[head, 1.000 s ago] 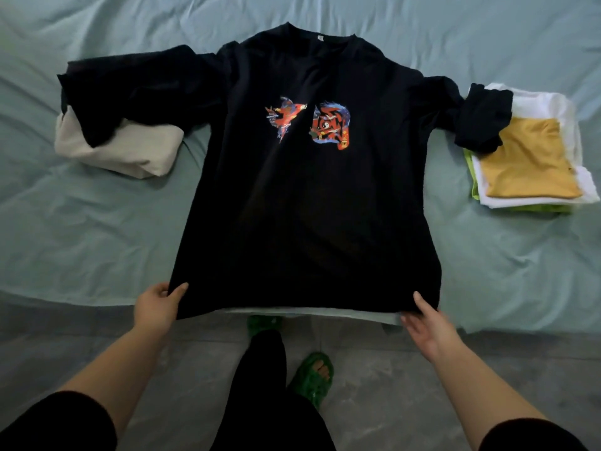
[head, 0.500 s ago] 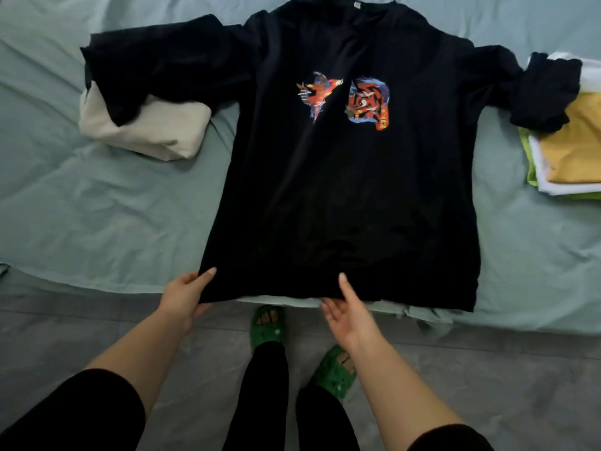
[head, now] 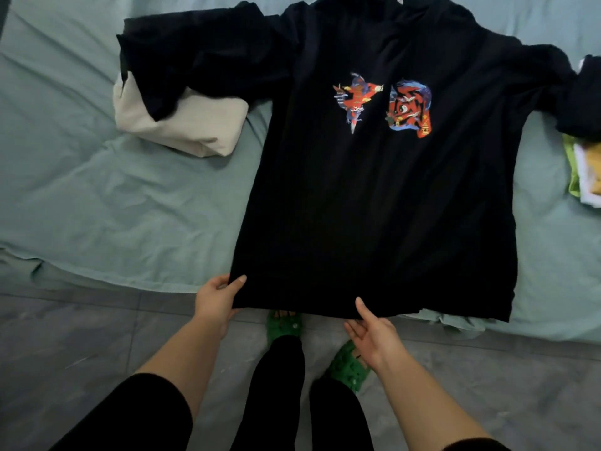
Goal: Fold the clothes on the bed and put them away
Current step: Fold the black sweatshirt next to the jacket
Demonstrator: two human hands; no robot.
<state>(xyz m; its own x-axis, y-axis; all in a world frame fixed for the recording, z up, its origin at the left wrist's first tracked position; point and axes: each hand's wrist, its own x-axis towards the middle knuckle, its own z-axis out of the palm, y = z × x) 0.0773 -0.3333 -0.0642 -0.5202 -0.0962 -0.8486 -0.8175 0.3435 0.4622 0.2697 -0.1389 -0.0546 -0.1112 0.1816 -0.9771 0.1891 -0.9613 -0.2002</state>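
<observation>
Head view: black shirt (head: 374, 196) lies unfolded on the bed (head: 113, 196).
Left hand (head: 216, 299) pinches its hem; right hand (head: 374, 333) touches it, fingers straight. Folded beige garment (head: 182, 125) and coloured stack (head: 585, 177) not yet put away.

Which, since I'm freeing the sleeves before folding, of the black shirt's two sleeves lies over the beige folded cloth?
The sleeve on the person's left drapes over the beige folded cloth; the right sleeve ends on the yellow, white and green stack.

- The shirt (head: 374, 206) lies spread on the bed (head: 113, 206), just beyond the left hand (head: 216, 301) and right hand (head: 374, 336).
- A folded bundle (head: 195, 128) lies beyond and left of the left hand, under a sleeve (head: 195, 60).
- A clothes stack (head: 585, 177) lies far right of the right hand.
</observation>
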